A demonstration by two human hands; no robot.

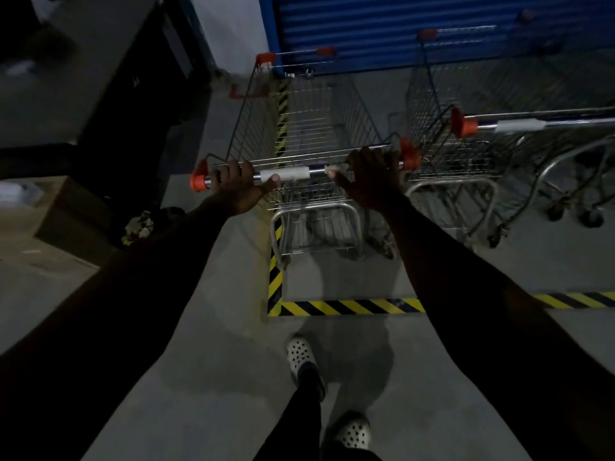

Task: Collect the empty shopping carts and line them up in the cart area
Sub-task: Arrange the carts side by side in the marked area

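An empty cart (pixel 306 128), its handle gripped by the left hand (pixel 241 184) and right hand (pixel 366 176), is apparently being parked inside the striped floor tape (pixel 349 307); squaring alongside the neighbouring cart (pixel 442 151) at right seems required next.

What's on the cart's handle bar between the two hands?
Head view: a white sleeve wraps the chrome handle bar of the wire shopping cart between the left hand and right hand; short bare metal beside it.
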